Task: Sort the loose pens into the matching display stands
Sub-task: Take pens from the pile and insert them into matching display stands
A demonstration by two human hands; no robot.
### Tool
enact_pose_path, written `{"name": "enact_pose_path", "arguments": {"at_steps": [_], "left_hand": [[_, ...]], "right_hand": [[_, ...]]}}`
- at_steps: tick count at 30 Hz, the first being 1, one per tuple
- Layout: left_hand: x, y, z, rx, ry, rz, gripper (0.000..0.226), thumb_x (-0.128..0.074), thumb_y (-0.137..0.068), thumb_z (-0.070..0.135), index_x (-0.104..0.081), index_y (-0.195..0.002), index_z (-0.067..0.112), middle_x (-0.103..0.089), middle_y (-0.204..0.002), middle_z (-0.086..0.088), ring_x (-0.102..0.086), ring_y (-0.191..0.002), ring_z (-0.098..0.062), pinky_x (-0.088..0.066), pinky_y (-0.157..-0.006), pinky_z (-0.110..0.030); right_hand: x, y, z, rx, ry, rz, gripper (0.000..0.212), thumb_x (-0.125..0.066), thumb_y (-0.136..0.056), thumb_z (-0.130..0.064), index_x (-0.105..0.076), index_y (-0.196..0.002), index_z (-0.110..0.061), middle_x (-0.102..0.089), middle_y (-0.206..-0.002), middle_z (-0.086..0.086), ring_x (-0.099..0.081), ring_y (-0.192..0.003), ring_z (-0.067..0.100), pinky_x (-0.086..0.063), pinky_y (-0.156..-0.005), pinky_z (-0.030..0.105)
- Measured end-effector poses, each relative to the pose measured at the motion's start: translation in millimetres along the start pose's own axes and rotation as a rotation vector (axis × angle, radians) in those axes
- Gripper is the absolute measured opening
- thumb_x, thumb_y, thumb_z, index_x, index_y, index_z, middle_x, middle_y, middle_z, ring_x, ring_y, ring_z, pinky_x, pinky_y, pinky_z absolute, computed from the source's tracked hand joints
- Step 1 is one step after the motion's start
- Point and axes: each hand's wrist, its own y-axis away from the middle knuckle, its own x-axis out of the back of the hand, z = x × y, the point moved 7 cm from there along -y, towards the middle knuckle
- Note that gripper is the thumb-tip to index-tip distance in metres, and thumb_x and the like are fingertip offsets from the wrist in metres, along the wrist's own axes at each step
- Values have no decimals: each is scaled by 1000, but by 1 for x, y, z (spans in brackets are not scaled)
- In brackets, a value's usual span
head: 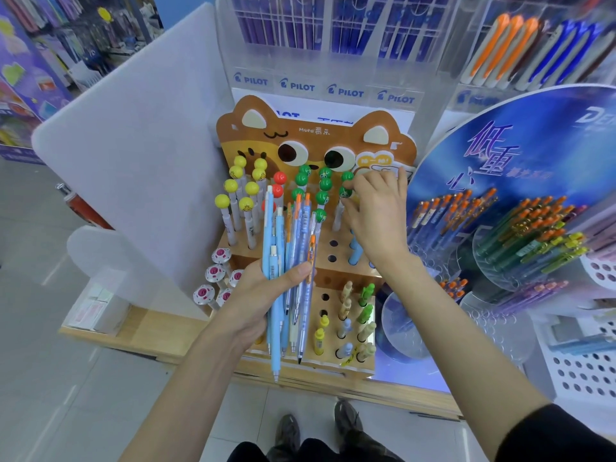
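1. By my judgement the sorting is well short of done: the left hand (263, 295) grips a thick bundle of loose pens (286, 248), held upright with tips down in front of the middle of the cat-shaped stand (313, 135)
2. The right hand (376, 215) is at the right edge of that stand's upper tier, with its fingertips on the green ball-topped pens (325, 185); I cannot tell whether it pinches one or only touches it
3. The yellow ball-topped pens (240, 195) and the green rows look mostly filled, while some holes (333, 243) stay bare on the middle tier
4. The bundle is slim plastic barrels, pale blue or clear, some with orange clips and fine metal tips; the ball tops are round and glossy, and the stand looks like printed card with punched holes
5. The orange-clipped pens probably belong in the round tiered stand (540, 141) at the right
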Motion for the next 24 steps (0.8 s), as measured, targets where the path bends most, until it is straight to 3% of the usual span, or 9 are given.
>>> {"name": "enact_pose_path", "arguments": {"at_steps": [3, 6, 9, 16, 18, 20, 22, 24], "left_hand": [[-1, 0, 0, -8, 9, -2, 25, -68, -68, 20, -67, -91, 10, -72, -72, 4, -68, -71, -5, -54, -65, -17], [-2, 0, 1, -14, 6, -10, 25, -68, -68, 20, -67, -91, 10, -72, -72, 4, -68, -71, -6, -54, -66, -18], [-2, 0, 1, -24, 7, -15, 24, -68, -69, 20, -67, -90, 10, -72, -72, 4, -68, -71, -5, -54, -66, -17], [-8, 1, -2, -27, 3, -51, 29, -69, -67, 22, -67, -95, 12, -73, -77, 2, -69, -76, -9, -56, -71, -22], [-13, 2, -3, -31, -1, -74, 31, -69, -67, 22, -67, -97, 14, -74, -81, 1, -69, -80, -9, -56, -75, -21], [-21, 4, -6, -30, -23, -113, 29, -68, -68, 21, -66, -96, 13, -74, -79, 3, -69, -79, -6, -54, -76, -20], [-31, 6, -10, -17, -38, -155, 27, -67, -69, 20, -66, -96, 13, -73, -76, 7, -68, -77, -4, -53, -75, -18], [-43, 8, -15, -10, -34, -189, 31, -68, -68, 20, -66, -99, 15, -74, -83, 7, -69, -83, -5, -52, -75, -17]], "right_hand": [[2, 0, -1, -9, -5, -24, 29, -68, -78, -6, -64, -107, -6, -65, -102, 12, -53, -106, 35, -8, -114, 48], [9, 1, -2, -22, -58, -18, 44, -63, -77, -4, -57, -121, -4, -64, -110, 13, -49, -113, 33, -12, -114, 48], [11, 2, 0, -19, -94, -29, 44, -60, -76, -6, -56, -120, -4, -62, -110, 13, -46, -112, 29, -20, -113, 47], [39, 25, 4, -22, -243, 67, 32, -46, -84, -10, -61, -111, -4, -61, -112, 8, -39, -110, 20, -29, -96, 20], [54, 43, 3, -120, -346, 97, 25, -47, -86, -6, -63, -106, -7, -61, -104, -3, -44, -105, 18, -30, -91, 14], [62, 62, 8, -356, -574, 36, 17, -51, -91, -6, -65, -99, -14, -62, -91, -15, -53, -93, 12, -37, -81, 13], [56, 81, 10, -580, -856, -140, 10, -56, -95, -17, -65, -93, -19, -69, -81, -8, -60, -78, 6, -42, -72, 19], [50, 97, 7, -693, -998, -338, 19, -58, -93, -31, -66, -89, -15, -68, -77, -4, -61, -71, 5, -43, -68, 20]]}}
